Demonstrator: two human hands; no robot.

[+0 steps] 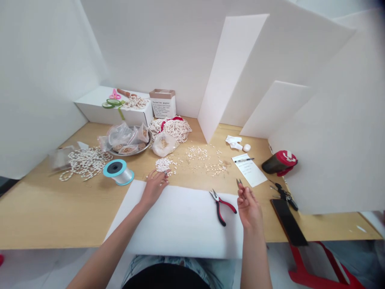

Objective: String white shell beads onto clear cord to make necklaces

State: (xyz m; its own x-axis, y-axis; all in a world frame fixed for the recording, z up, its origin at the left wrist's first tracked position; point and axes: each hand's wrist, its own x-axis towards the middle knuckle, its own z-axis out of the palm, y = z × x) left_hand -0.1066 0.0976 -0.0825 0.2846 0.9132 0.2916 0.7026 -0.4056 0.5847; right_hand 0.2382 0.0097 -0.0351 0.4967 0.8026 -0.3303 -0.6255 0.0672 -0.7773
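My left hand (155, 186) rests at the back edge of the white sheet (180, 224), its fingers spread beside a pile of white beads (163, 164). Something small and greyish shows at its fingertips, too small to name. On the right, my right hand (249, 206) is raised, fingers curled around a small pointed metal tool (239, 182) whose tips stick out above them. Between the hands, pliers (221, 206) with red and black handles lie on the sheet, jaws slightly apart. More loose beads (197, 153) are scattered over the wooden table (192, 180) behind.
A spool (118, 171), bead strands (88, 162), a metal bowl of bags (148, 145) and a bag (165, 144) stand left. To the right are a note (251, 172), bottle (278, 161), keys (284, 194) and phone (288, 222). White panels (230, 60) rise behind.
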